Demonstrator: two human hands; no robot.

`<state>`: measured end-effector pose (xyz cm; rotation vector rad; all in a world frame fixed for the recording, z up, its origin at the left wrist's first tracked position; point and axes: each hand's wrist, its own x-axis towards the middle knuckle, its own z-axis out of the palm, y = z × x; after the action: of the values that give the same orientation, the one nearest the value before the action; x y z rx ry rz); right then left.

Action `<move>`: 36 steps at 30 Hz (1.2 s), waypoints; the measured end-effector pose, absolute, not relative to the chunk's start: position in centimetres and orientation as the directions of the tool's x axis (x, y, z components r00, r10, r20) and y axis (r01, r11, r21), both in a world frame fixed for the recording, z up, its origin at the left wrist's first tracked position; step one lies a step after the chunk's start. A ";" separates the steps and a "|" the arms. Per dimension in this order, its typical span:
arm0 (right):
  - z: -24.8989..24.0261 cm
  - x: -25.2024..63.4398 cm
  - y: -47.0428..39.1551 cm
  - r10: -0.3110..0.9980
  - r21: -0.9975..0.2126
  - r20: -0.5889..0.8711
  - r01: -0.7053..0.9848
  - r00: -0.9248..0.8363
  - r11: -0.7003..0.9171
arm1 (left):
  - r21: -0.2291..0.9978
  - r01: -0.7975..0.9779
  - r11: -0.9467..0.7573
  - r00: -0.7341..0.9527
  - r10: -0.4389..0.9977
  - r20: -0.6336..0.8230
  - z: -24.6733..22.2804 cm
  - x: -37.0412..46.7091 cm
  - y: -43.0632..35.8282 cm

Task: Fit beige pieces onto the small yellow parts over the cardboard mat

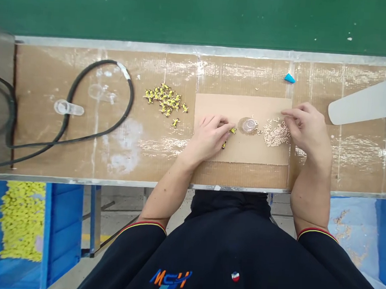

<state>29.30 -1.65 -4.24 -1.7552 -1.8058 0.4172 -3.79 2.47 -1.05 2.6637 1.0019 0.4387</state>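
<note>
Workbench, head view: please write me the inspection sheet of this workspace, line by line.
Surface: brown bench covering, whitish stains left of centre; cardboard sheet on top.
Job's things: yellow-and-black pieces; pile of tiny pale pieces; clear round container.
Clutter: blue cap; clear vial-like object at the cable.
Hands: left hand at a yellow-and-black piece, right hand beside pale pile; grips unclear.
Cables: black cable, looped at left.
Surroundings: blue crate lower left, yellow items inside.
</note>
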 end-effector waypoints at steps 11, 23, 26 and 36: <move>-5.7 29.0 -0.5 0.990 -0.621 0.136 0.781 0.031 0.061 | 0.348 0.624 -0.700 0.643 0.713 0.279 -1.8 -3.7 2.7; -4.7 27.3 -0.8 0.993 -0.430 0.116 0.902 0.031 0.022 | 0.585 0.439 -0.683 0.377 0.730 0.569 -0.7 -2.8 2.7; -4.9 27.8 -0.8 0.989 -0.494 0.144 0.868 0.026 0.049 | 0.633 0.440 -0.637 0.299 0.769 0.565 -0.6 -2.8 2.7; -5.5 27.0 -0.5 0.985 -0.374 0.173 0.926 0.009 0.057 | 0.634 0.415 -0.653 0.291 0.755 0.587 -1.2 -3.0 2.8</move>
<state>26.96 -0.46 -5.53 -1.9112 -1.9592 0.2108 -2.97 2.81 -1.18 2.2059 1.0548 1.3060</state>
